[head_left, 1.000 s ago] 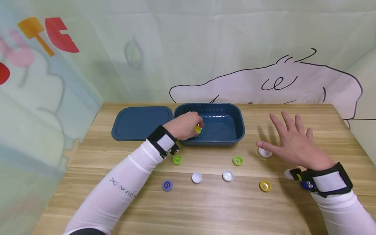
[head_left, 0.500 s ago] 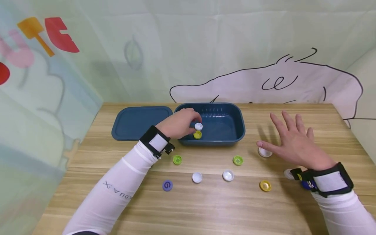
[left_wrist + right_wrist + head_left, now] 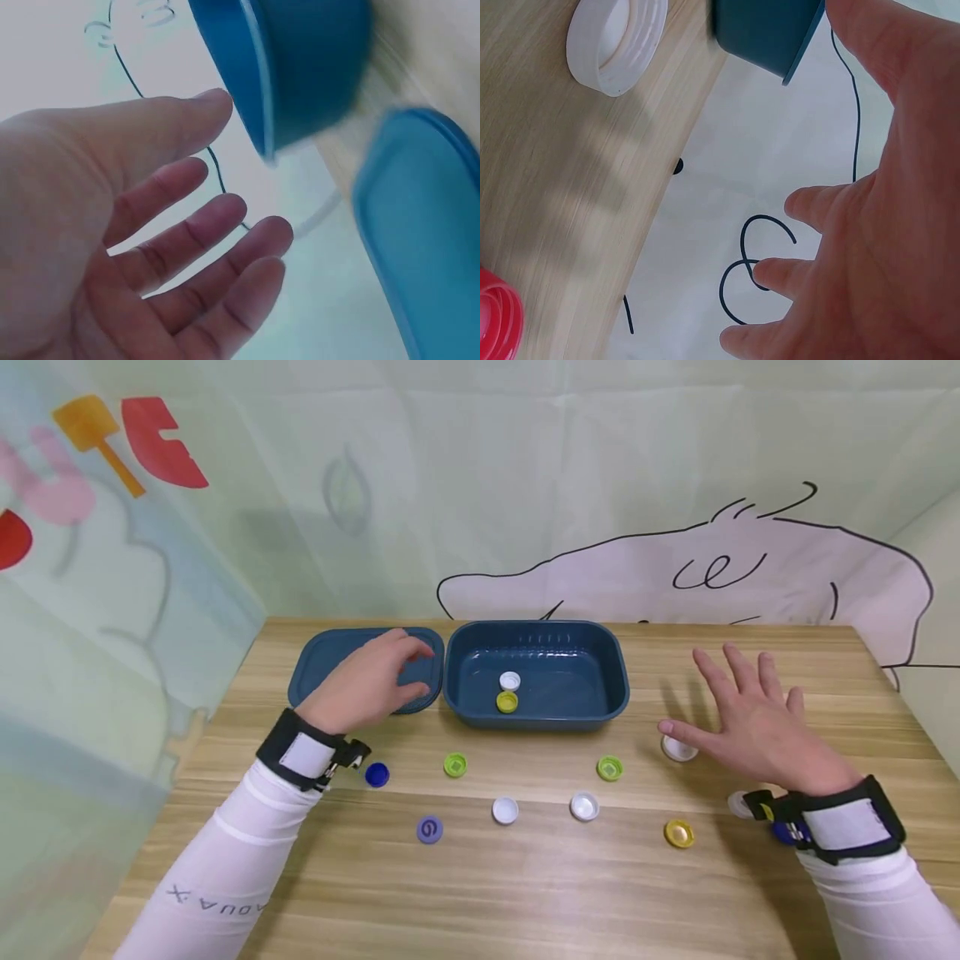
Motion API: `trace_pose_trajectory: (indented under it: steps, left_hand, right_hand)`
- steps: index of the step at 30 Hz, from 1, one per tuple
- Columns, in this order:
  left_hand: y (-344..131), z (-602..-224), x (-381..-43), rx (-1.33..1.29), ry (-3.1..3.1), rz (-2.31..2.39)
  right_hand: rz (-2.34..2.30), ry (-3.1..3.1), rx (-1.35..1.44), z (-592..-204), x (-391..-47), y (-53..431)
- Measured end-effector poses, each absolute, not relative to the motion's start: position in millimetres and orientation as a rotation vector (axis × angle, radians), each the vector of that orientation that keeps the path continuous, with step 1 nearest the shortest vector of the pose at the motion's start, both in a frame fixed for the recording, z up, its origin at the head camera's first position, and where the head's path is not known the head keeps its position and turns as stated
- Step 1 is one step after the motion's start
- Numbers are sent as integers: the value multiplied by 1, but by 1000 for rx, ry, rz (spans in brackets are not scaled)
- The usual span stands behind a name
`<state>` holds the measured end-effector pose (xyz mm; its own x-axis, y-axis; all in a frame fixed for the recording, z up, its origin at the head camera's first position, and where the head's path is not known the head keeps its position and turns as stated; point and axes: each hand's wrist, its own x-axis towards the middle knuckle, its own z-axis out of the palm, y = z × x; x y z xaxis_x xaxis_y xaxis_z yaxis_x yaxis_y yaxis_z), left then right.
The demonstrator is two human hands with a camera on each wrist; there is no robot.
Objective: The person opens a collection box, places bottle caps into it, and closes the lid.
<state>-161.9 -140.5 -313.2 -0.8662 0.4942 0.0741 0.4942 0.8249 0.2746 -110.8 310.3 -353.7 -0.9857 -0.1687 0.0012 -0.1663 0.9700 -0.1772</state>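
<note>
My left hand [image 3: 375, 681] hovers over the flat blue lid [image 3: 315, 653], fingers relaxed and holding nothing; the left wrist view shows the same loose fingers and thumb. Right of it stands the blue rectangular box [image 3: 573, 723], with a white bottle cap [image 3: 510, 681] and a yellow bottle cap [image 3: 507, 702] inside, near its left end. My right hand [image 3: 765, 735] is spread with nothing in it, above a large white cap [image 3: 678, 749] on the table. In the right wrist view that white cap [image 3: 615, 45] lies apart from the fingers, and a red cap [image 3: 496, 319] shows at the lower left.
Across the wooden table [image 3: 540, 893] lie more caps: dark blue [image 3: 377, 774], green [image 3: 455, 765], another green [image 3: 610, 768], purple [image 3: 430, 829], two white and an orange-yellow [image 3: 679, 833]. A white cap and a blue cap are partly under the right wrist strap. A printed cloth [image 3: 480, 485] hangs behind.
My left hand has let the white and yellow caps down in the box and moved left over the lid. A dark blue cap now shows beside the left wrist. The right hand stays put.
</note>
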Motion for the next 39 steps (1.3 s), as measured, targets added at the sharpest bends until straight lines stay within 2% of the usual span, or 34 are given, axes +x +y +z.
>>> trace_pose_trajectory:
  steps: [7,13,30,39]
  left_hand:
    - [-193,-332,-140,691,2981,432]
    - [-210,-351,-130,636,2902,414]
    - [-212,-367,-126,611,2843,362]
    - [-194,-343,-137,745,2936,439]
  right_hand:
    - [-285,3107,-265,-353,-111,310]
    - [-289,3109,-273,-353,-110,309]
    - [-281,3113,-276,-351,-111,309]
    - [-280,3105,-270,-349,-110,310]
